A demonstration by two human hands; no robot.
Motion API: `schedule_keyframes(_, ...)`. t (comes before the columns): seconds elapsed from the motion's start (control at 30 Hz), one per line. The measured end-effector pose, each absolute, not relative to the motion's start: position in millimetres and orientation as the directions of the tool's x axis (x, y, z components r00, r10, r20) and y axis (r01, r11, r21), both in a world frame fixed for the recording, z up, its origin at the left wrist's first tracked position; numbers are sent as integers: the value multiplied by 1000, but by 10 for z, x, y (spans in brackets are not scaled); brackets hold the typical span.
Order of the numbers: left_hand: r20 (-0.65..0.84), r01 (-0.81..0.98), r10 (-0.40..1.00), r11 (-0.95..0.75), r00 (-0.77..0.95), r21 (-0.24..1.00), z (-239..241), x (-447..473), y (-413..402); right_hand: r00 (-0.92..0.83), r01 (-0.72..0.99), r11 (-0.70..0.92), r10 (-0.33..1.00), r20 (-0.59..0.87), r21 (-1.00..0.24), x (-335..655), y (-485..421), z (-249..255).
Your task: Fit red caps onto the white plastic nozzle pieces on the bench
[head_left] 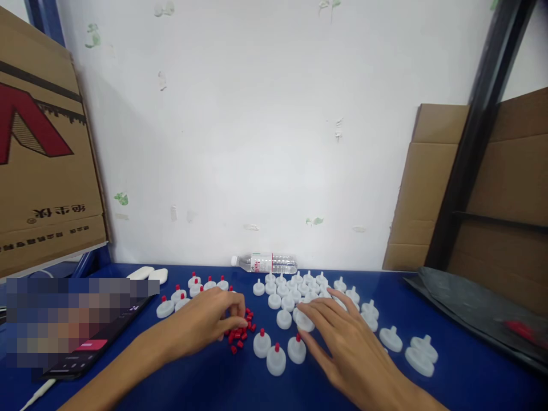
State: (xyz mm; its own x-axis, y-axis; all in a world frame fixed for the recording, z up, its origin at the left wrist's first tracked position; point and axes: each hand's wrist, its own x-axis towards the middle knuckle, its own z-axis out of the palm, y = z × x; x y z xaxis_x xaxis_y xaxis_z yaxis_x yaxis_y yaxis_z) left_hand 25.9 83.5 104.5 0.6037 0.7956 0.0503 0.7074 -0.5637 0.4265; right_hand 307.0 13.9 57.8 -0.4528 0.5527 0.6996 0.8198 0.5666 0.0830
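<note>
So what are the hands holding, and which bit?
Left hand: fingertips down in the little red plugs, but a grip cannot be told. Right hand: fingers rest flat on top of a white cap, only touching it, nothing lifted.

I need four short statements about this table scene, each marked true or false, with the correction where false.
1. The left hand touches the small red caps. True.
2. The water bottle stands upright. False: it lies on its side near the wall.
3. The right hand touches white caps. True.
4. The table is green. False: it is blue.
</note>
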Motion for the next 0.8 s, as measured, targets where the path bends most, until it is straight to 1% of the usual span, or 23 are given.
schedule_keyframes(0.07, 146, 677, 778, -610, 612, 412, 994, 342, 812, -453, 817, 570, 536, 712, 90, 3055, 116, 595)
schedule_keyframes(0.13, 219, 614, 738, -660, 638, 433, 919, 423, 773, -478, 798, 593, 518, 709, 104, 3043, 97, 610)
schedule_keyframes(0.2, 298, 525, 673, -725, 677, 446, 818, 488, 730, -517, 762, 637, 489, 703, 118, 3033, 84, 624)
schedule_keyframes(0.3, 443, 389, 559, -821, 701, 419, 655, 557, 682, -532, 729, 675, 452, 716, 115, 3019, 76, 638)
schedule_keyframes(0.4, 605, 266, 449, -890, 657, 371, 554, 620, 638, -515, 719, 687, 428, 742, 102, 3008, 79, 629)
schedule_keyframes(0.47, 685, 234, 402, -915, 607, 329, 538, 665, 599, -520, 701, 705, 405, 752, 105, 3000, 79, 610)
schedule_keyframes(0.53, 728, 237, 372, -928, 575, 287, 549, 706, 553, -528, 682, 724, 382, 759, 110, 2991, 73, 591)
schedule_keyframes(0.67, 758, 257, 320, -944, 568, 206, 576, 744, 475, -528, 659, 745, 358, 770, 105, 2978, 37, 599)
schedule_keyframes(0.7, 759, 259, 319, -944, 567, 204, 578, 744, 464, -527, 652, 751, 349, 775, 106, 2979, 27, 612)
schedule_keyframes(0.8, 744, 289, 379, -922, 550, 257, 579, 732, 456, -523, 628, 769, 304, 796, 119, 2993, 11, 653)
